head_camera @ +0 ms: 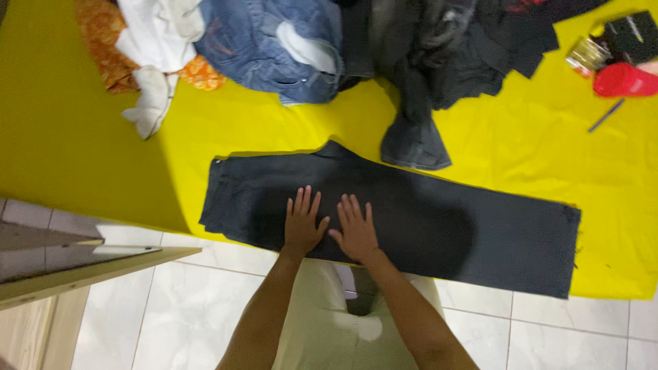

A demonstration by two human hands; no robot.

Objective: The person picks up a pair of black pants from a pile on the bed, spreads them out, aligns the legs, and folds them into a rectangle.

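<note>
Head view looks down on both hands, left hand and right hand, pressed flat with fingers spread, side by side, gripping nothing, on a pair of dark folded trousers laid lengthwise along the near edge of the yellow-covered counter. Farther back lies a heap of blue denim jeans, white cloth and dark garments, with a red plastic cup at the far right.

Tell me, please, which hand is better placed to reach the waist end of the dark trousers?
Probably the left hand. It lies flat on the dark trousers nearer the waist end, at the picture's left. The right hand lies beside it, farther from that end.
</note>
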